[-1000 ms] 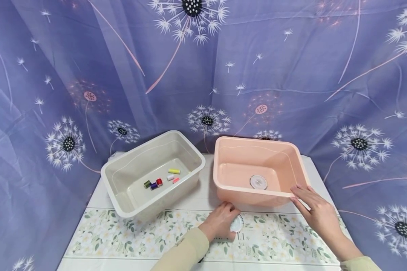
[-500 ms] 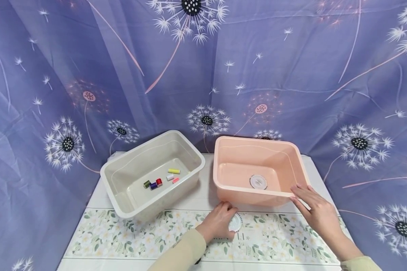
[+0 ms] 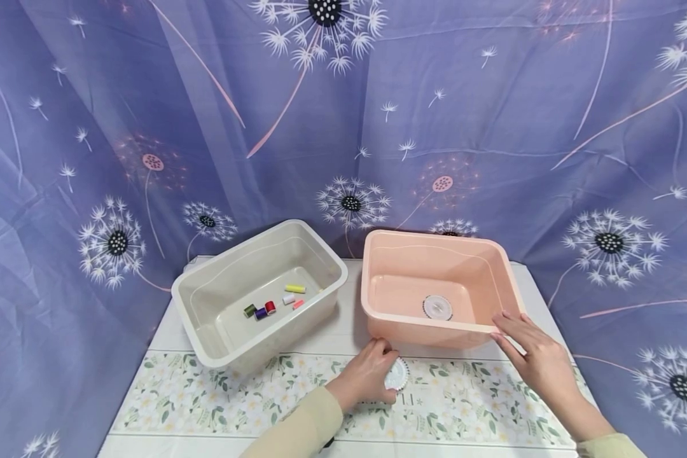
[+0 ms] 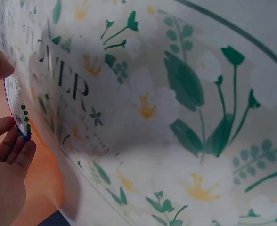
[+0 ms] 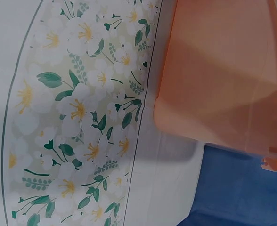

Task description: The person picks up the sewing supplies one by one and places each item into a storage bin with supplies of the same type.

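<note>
In the head view, my left hand pinches a round pin wheel low over the flowered cloth, in front of the pink bin. The left wrist view shows that pin wheel edge-on between thumb and fingers, coloured pin heads ringing its rim. My right hand holds the pink bin's front right corner, fingers over the rim and thumb against the outer wall. On the bin's floor lies a second pin wheel. From the right wrist, the bin's side fills the upper right.
A grey bin stands at the left, angled, with several small thread spools inside, among them a red spool and a yellow spool. Behind both bins hangs a blue dandelion-print curtain. A white flowered cloth covers the table.
My left hand has drifted slightly to the left, taking the pin wheel along. The right hand stays at the pink bin's corner, and both bins keep their places.
</note>
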The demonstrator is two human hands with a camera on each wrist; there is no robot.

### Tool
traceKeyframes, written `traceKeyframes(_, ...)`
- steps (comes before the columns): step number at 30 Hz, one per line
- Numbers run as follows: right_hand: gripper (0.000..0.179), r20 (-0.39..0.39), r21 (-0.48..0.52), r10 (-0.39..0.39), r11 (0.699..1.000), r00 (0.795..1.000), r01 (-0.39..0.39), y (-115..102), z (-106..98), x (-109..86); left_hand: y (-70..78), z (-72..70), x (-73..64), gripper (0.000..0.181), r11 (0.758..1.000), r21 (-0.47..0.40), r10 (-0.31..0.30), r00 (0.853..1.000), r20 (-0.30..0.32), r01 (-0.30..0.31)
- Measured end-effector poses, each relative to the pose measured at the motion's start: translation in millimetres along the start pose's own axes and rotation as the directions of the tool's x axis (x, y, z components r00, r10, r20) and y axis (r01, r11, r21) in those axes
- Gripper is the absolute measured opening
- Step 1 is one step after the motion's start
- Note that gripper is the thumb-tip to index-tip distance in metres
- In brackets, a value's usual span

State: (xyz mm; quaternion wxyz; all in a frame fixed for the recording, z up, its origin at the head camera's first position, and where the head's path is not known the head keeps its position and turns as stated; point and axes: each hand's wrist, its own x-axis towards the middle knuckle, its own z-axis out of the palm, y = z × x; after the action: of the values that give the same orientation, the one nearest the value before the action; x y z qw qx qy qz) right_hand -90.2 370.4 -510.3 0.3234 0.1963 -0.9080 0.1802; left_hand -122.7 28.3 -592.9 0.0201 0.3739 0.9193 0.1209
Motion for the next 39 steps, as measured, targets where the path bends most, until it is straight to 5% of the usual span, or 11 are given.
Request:
traceKeyframes(17,0.068,0.016,-0.029,0.014,0.999,1.0,-0.014,-4.1,-1.0,0.9,1.1,-37.1,-19.5,0.078,0.999,-0.034,0.017,0.998,-0.063,-0.019)
traceKeyframes(39,0.069,0.023,-0.037,0.012,0.999,1.0,-0.011,-3.5,-1.0,2.6,5.9,-87.1,-42.0,0.089,0.996,0.045,0.087,0.984,-0.153,-0.081)
